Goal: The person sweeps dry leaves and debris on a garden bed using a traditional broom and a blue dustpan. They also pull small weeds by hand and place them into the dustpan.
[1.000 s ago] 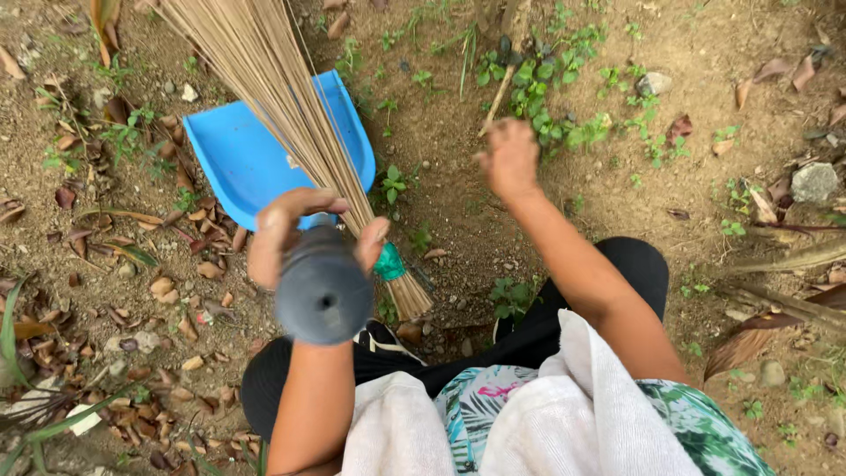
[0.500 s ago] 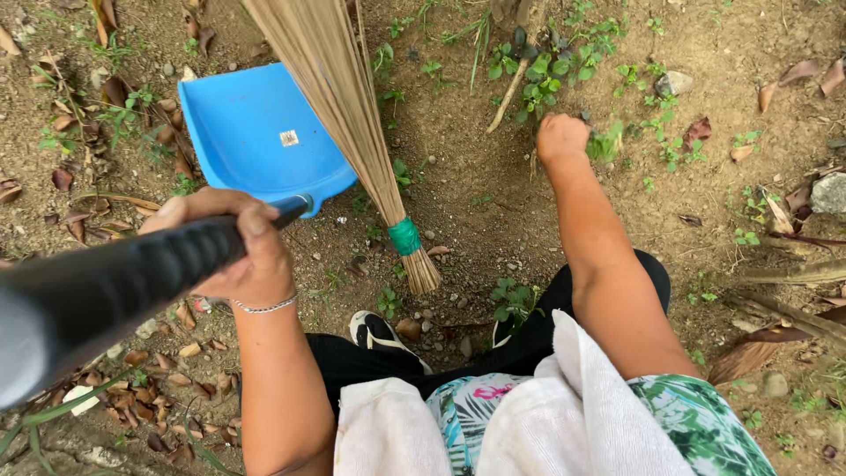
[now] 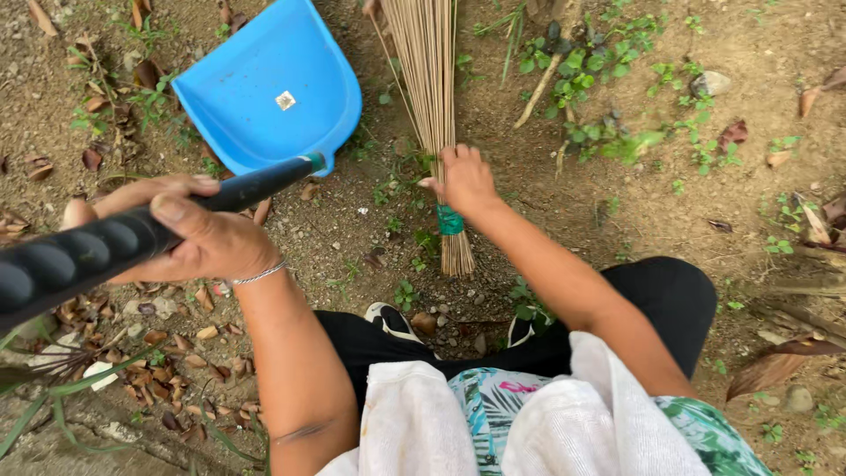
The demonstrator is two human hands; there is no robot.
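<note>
My left hand [image 3: 198,234] is closed around the long black handle [image 3: 84,256] of a blue dustpan [image 3: 273,88], which rests on the dirt ahead at the upper left. My right hand [image 3: 463,181] reaches forward and rests on a bundle broom of thin tan sticks [image 3: 427,79], just above its green binding [image 3: 449,220]. The broom lies on the ground, its bristles pointing away from me. A thin bracelet circles my left wrist.
Dry brown leaves [image 3: 176,335] litter the ground at the left. Small green weeds [image 3: 599,97] and a stick grow and lie at the upper right. A stone [image 3: 709,84] sits farther right. My shoes [image 3: 392,319] and dark trousers are below.
My right hand came back from the weeds at the upper right and landed on the broom. The dustpan handle swung down to the left, with my left hand still on it.
</note>
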